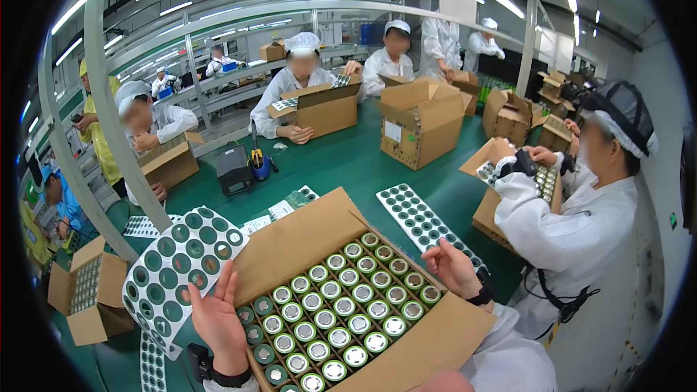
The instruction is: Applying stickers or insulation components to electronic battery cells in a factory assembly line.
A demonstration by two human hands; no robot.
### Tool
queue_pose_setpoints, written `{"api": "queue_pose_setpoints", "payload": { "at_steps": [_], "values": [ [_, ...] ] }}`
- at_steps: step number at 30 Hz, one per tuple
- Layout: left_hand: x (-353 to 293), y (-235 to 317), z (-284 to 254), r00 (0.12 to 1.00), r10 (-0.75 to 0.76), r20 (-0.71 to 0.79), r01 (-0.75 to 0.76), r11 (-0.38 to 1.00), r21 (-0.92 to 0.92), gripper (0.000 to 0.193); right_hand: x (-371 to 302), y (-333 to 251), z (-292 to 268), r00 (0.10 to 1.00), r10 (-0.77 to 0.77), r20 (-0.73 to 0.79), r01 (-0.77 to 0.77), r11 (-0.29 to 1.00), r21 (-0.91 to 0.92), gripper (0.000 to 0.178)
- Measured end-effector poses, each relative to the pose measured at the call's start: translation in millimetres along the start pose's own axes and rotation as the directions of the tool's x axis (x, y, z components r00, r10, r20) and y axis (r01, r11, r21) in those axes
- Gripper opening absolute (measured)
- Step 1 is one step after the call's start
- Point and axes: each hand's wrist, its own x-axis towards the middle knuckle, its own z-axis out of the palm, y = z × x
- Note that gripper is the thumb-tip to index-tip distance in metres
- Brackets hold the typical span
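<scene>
In front of me an open cardboard carton (290,258) holds rows of upright cylindrical battery cells (324,317) in a cardboard grid. Most tops are bare silver metal; those along the left side carry dark green ring stickers (263,353). My left hand (218,319) is open at the carton's left edge, palm turned up and fingers stretched. Behind it stands a curved white sheet of round green stickers (173,270); whether the hand touches it I cannot tell. Over the carton's right corner, my right hand (456,270) has its fingers curled together, anything between them too small to see.
Another sticker sheet (421,218) lies on the green table (330,174) beyond the carton. Farther off are a black device (237,169), a blue-yellow tool (259,163) and several cartons (422,127). A co-worker in white (581,218) works close on my right.
</scene>
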Motion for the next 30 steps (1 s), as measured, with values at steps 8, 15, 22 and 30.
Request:
{"api": "queue_pose_setpoints", "payload": {
  "at_steps": [8, 15, 22, 30],
  "values": [
    [1, -4, 2, 1.0, 0.009, 0.0, -0.009, 1.0, 0.018, 0.022, 12, 7, 5, 0.972, 0.213, 0.098, -0.228, 0.955, 0.189, 0.045],
    [1, 0, -1, 0.999, 0.002, -0.039, 0.0, 0.999, 0.047, 0.024, 12, 11, 8, 0.951, 0.258, 0.172, -0.293, 0.928, 0.229, 0.046],
    [2, -2, -3, 1.0, -0.007, -0.026, 0.008, 0.999, 0.036, 0.024, 10, 9, 5, 0.947, 0.217, 0.237, -0.275, 0.93, 0.245, 0.046],
    [2, -4, -2, 0.999, 0.007, -0.039, -0.005, 0.998, 0.063, 0.025, 9, 13, 6, 0.945, 0.258, 0.2, -0.303, 0.922, 0.242, 0.045]
  ]
}}
